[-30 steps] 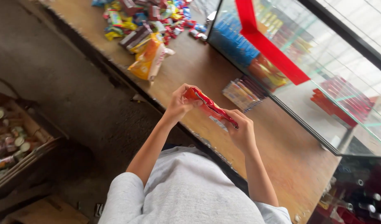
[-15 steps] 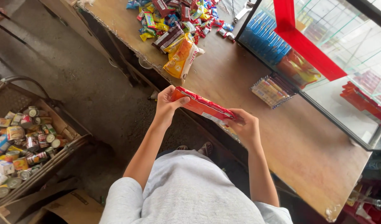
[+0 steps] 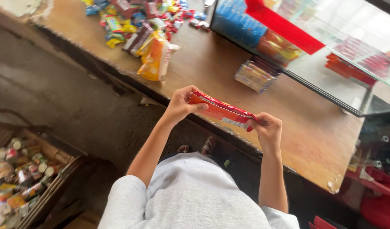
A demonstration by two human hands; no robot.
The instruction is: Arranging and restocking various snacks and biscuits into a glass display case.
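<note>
Long, flat red foil packet (image 3: 222, 112), glossy and crinkled, is hanging just above the worn brown wooden counter (image 3: 314, 131) edge. Left hand (image 3: 181, 104) is pinching one end w/ thumb on top; right hand (image 3: 268, 128) is closing fingers tight round the other end.

Over the wooden counter (image 3: 212, 72), left hand (image 3: 181, 104) and right hand (image 3: 268, 128) each pinch an end of a red snack packet (image 3: 222, 112).

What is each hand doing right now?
Left hand: closed on one end of the red snack packet.
Right hand: closed on the packet's other end.
</note>
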